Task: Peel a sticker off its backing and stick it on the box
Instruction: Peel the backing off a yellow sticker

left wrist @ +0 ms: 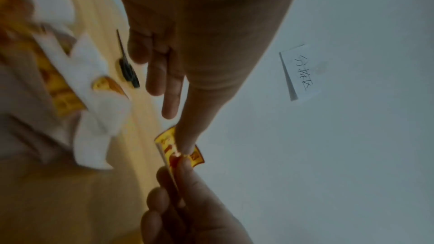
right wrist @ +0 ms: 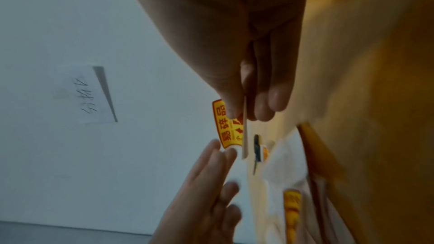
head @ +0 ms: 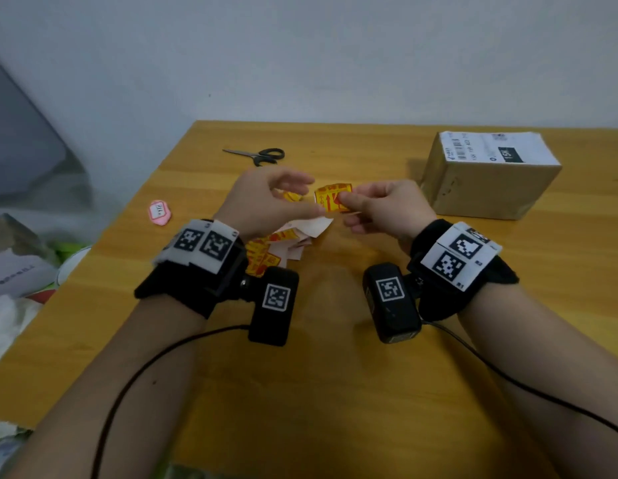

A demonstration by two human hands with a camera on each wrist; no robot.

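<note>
A yellow sticker [head: 330, 198] with red print is pinched, together with its pale backing [right wrist: 244, 136], between the thumb and fingers of my right hand [head: 380, 202]. The thumb tip of my left hand [head: 283, 202] touches the sticker's near left edge, and its fingers stay straight and spread. In the left wrist view the thumb lies on the sticker [left wrist: 197, 157], opposite the right hand [left wrist: 187, 201]. In the right wrist view the sticker [right wrist: 225, 131] stands slightly off the backing. The cardboard box [head: 473, 191], with a white shipping label on top, sits to the right of my right hand.
A pile of yellow stickers and white backing scraps [head: 276, 247] lies under my left wrist. Black scissors [head: 255, 155] lie behind the hands. A pink tag [head: 159, 212] lies near the table's left edge, with clutter beyond it. A paper note [left wrist: 303, 73] hangs on the wall.
</note>
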